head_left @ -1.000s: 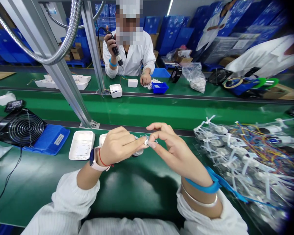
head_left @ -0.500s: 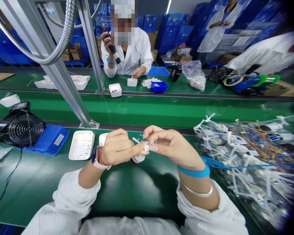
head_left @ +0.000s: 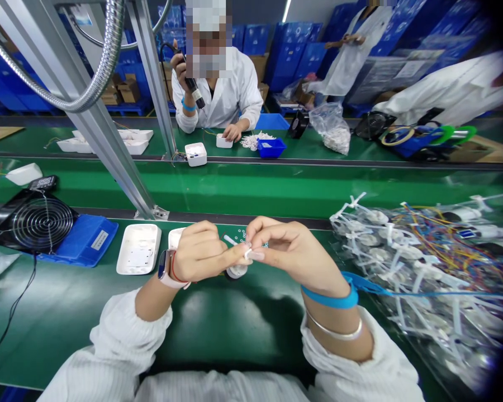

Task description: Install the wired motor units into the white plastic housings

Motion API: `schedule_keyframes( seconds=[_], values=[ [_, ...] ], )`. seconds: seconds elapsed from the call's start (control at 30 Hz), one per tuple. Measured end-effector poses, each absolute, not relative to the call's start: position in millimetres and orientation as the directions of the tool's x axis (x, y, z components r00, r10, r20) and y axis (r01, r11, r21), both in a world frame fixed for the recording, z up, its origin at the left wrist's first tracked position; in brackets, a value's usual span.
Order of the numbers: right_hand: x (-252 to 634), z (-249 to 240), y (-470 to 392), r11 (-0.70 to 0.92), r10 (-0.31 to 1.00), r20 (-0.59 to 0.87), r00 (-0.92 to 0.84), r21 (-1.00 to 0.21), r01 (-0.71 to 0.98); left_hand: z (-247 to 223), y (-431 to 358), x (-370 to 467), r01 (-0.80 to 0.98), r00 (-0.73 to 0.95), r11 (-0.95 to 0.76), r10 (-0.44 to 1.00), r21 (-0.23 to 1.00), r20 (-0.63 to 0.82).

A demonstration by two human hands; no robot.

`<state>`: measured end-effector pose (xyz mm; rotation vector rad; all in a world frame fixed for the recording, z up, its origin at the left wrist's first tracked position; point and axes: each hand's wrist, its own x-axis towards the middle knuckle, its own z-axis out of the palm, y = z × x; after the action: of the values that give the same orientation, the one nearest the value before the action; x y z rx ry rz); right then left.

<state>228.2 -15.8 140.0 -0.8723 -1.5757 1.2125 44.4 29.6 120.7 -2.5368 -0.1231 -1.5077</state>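
My left hand (head_left: 207, 254) and my right hand (head_left: 287, 248) meet over the green bench, fingertips pinched together. Between them is a small white part (head_left: 248, 254), mostly covered by the fingers, so its kind does not show. A thin white strip (head_left: 230, 240) sticks out at the upper left of the fingertips. Just below the hands sits a round white piece with a dark edge (head_left: 237, 272), partly hidden. Behind my left hand a white plastic housing (head_left: 175, 238) shows only at its edge, and another open white housing (head_left: 138, 249) lies to its left.
A black fan (head_left: 46, 220) and a blue tray (head_left: 94, 240) are at left. Bagged white parts with coloured wires (head_left: 423, 268) fill the right side. A metal post (head_left: 109, 139) rises at left. Across the conveyor (head_left: 251, 187), a co-worker (head_left: 218, 84) holds an electric screwdriver (head_left: 195, 89).
My hands stay nearly in place, with the fingertips slightly closer together on the small white part. Across the line, the co-worker's lower hand has moved onto the white box.
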Motion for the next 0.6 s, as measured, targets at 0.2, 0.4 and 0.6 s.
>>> schedule_keyframes(
  seconds=[0.2, 0.4, 0.6],
  values=[
    [229.2, 141.5, -16.3, 0.234, 0.922, 0.228, -0.312, -0.972, -0.018, 123.3, 31.1, 45.2, 0.164, 0.451, -0.981, -0.014, -0.098, 0.892],
    [225.4, 137.4, -15.5, 0.235, 0.925, 0.239, -0.296, -0.971, -0.049, 118.8, 30.8, 45.7, 0.166, 0.421, -0.982, -0.015, -0.094, 0.907],
    [222.6, 138.3, -17.8, 0.275, 0.937, 0.264, -0.226, -0.961, 0.016, 111.9, 36.4, 46.2, 0.175, 0.403, -0.981, -0.006, -0.083, 0.915]
  ],
)
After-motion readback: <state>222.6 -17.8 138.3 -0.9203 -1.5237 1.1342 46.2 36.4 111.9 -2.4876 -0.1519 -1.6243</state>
